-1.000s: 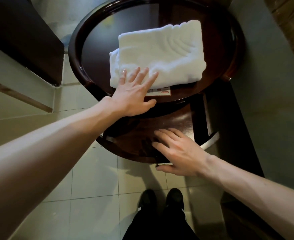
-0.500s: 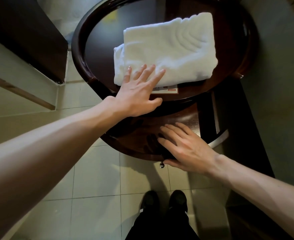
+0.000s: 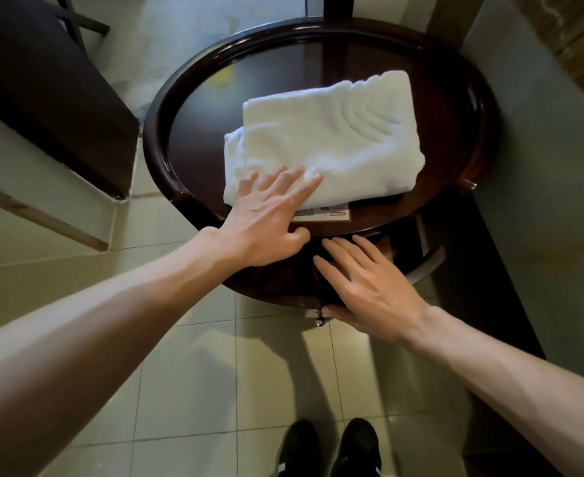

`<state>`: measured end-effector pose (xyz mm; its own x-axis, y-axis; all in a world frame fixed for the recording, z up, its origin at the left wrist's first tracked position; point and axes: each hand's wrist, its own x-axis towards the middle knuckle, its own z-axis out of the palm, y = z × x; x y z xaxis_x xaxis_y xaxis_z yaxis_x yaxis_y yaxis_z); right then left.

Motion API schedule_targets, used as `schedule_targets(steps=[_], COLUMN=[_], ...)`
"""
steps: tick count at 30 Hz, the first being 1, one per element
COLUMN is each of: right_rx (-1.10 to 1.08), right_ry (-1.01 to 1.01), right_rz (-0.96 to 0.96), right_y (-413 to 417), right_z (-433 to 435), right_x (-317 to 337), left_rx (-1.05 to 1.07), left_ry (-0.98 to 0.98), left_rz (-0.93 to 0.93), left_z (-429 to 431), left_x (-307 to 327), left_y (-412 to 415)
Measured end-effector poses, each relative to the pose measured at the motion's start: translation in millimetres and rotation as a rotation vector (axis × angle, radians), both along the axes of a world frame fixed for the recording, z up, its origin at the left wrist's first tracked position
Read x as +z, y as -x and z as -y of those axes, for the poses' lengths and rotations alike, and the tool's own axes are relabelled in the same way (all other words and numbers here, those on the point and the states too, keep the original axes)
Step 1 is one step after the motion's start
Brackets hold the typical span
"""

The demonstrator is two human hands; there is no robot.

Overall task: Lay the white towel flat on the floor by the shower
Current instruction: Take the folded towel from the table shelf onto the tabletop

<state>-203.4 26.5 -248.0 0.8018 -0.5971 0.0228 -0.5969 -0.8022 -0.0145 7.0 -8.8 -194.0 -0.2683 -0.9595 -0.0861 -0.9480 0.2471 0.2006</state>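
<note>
A folded white towel (image 3: 331, 139) lies on the round dark wooden table top (image 3: 283, 67), toward its near right side. My left hand (image 3: 269, 218) reaches over the table's near rim, its straight spread fingers resting on the towel's near left corner, thumb at the rim. My right hand (image 3: 369, 287) hovers lower, fingers straight and spread over the table's lower shelf (image 3: 269, 287), holding nothing. A printed card (image 3: 331, 214) peeks out from under the towel's near edge.
Pale floor tiles (image 3: 187, 373) spread below, with my black shoes (image 3: 331, 449) at the bottom. A dark cabinet (image 3: 42, 84) stands at the left, a grey-green wall (image 3: 541, 201) at the right. A small metal knob (image 3: 319, 321) hangs below the shelf edge.
My left hand has slid a little further onto the towel's corner. My right hand has risen toward the table's top edge, closer to the left hand.
</note>
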Motion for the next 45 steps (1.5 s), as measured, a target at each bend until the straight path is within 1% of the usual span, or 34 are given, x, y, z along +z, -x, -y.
schedule_targets(steps=[6, 15, 17, 22, 31, 41, 45], right_rx=[-0.035, -0.139, -0.143, -0.145, -0.119, -0.122, -0.135], right_ry=[0.094, 0.108, 0.120, 0.190, 0.357, 0.450, 0.440], right_rz=[0.056, -0.034, -0.012, 0.112, 0.170, 0.238, 0.247], right_y=[-9.2, -18.4, -22.1, -25.1, -22.2, -26.4, -27.5], right_z=[10.6, 35.0, 40.5, 45.3, 46.2, 49.8, 50.1], right_x=[-1.3, 3.2, 3.0, -4.7, -23.9, -27.1, -28.9], left_rx=[-0.023, -0.038, -0.039, -0.044, -0.039, -0.037, -0.040], left_ry=[0.035, 0.053, 0.051, 0.051, 0.065, 0.099, 0.111], left_rz=[-0.014, -0.014, -0.008, -0.009, -0.038, -0.048, -0.042], left_z=[2.8, 2.8, 3.1, 3.2, 1.0, 1.6, 1.9], left_x=[-1.4, -2.3, -2.4, -4.4, -9.8, -12.4, -15.3], left_y=[-7.6, -10.7, -10.7, -11.2, -11.1, -11.1, -11.3])
